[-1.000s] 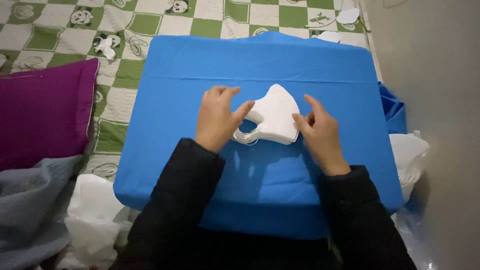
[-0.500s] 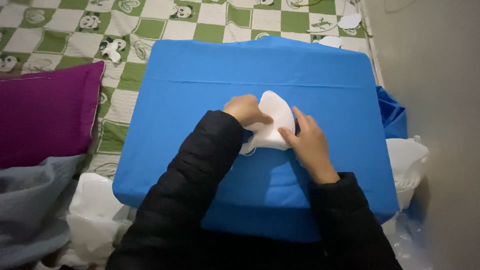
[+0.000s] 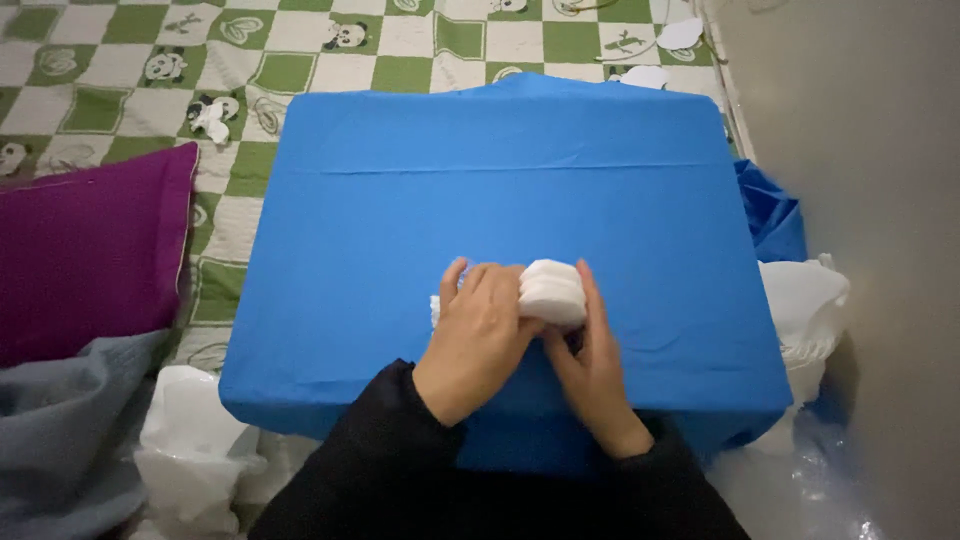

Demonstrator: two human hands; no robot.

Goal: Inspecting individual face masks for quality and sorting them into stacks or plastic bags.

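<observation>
A white face mask [image 3: 551, 291], folded into a small thick bundle, rests on a table covered with a blue cloth [image 3: 500, 190], near its front edge. My left hand [image 3: 478, 335] lies over the left side of the bundle and presses it. My right hand [image 3: 592, 365] cups the bundle from the right and below, fingers up along its side. A bit of white ear loop shows left of my left hand. Both arms wear black sleeves.
A purple cushion [image 3: 85, 250] and grey fabric [image 3: 60, 420] lie to the left on a green and white checked mat [image 3: 130, 60]. White plastic bags sit at the lower left [image 3: 190, 450] and right [image 3: 805, 310]. A grey wall [image 3: 860, 200] runs along the right.
The mask was spread out flat a second ago; both hands have since folded it into a compact bundle and drawn it nearer the table's front edge.
</observation>
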